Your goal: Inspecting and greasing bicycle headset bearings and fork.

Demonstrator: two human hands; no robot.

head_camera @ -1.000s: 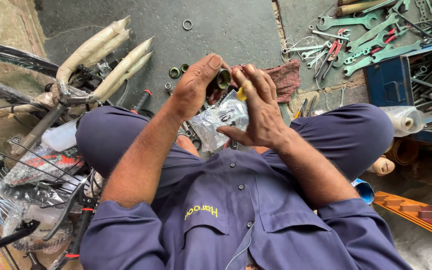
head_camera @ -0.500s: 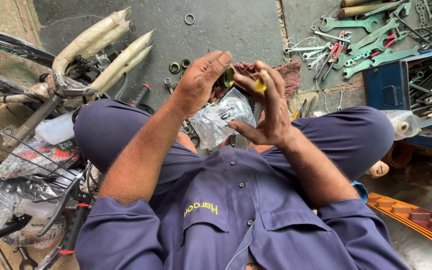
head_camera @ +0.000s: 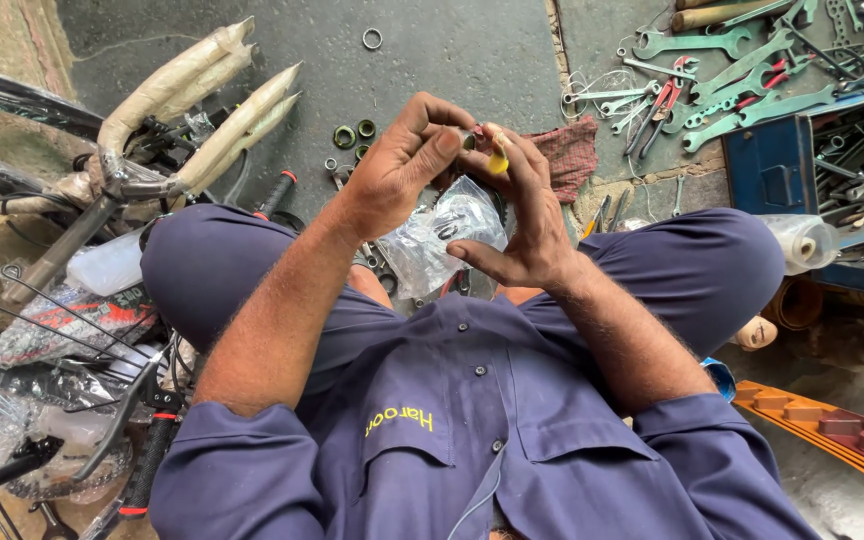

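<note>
I sit on the floor in blue overalls with both hands raised together over my lap. My left hand [head_camera: 392,165] pinches a small dark metal part [head_camera: 469,139] with thumb and fingertips. My right hand [head_camera: 524,215] meets it from the right, and its fingers hold a small yellow piece [head_camera: 498,160] against that part. A crumpled clear plastic bag [head_camera: 447,235] with small hardware hangs just under the hands; which hand holds it I cannot tell.
Several green spanners and pliers [head_camera: 712,50] lie at the top right beside a blue toolbox [head_camera: 777,165]. A red rag [head_camera: 570,150] and loose rings [head_camera: 352,133] lie beyond my hands. Paper-wrapped bicycle forks [head_camera: 202,110] and handlebars [head_camera: 137,440] crowd the left. An orange tray [head_camera: 832,420] lies lower right.
My hands stay joined and have shifted slightly right. The fingers have reworked their grip, and the yellow piece now shows more plainly in my right fingers.
</note>
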